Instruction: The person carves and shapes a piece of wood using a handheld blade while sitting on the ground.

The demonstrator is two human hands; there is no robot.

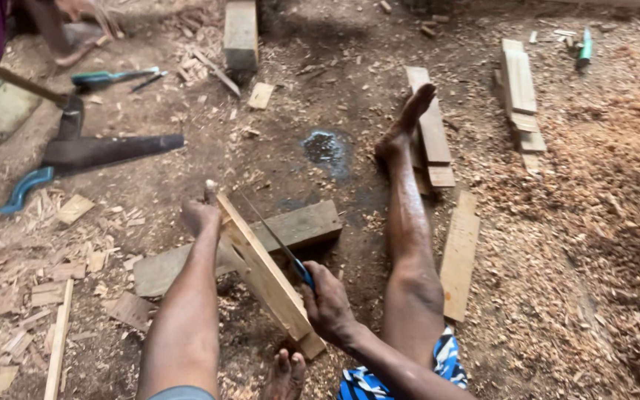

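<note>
Wooden slat (264, 274), pale and long, lies tilted across a darker plank (298, 226) that rests flat on the dirt floor (320, 81), its far end raised and its near end down by the person's foot (285, 374). That plank is the biggest piece close to the hands; beyond it the person's right leg (409, 244) stretches out towards short boards (431, 126), with sawdust (594, 222) spread wide to the right. A large handsaw (87, 155) with a blue grip lies at the upper left. The left hand (200, 215) is clamped round the slat's raised end. The right hand (327, 304) has its fingers wrapped tight round the blue handle of a small handsaw (279, 241), whose thin blade lies against the slat's edge.
</note>
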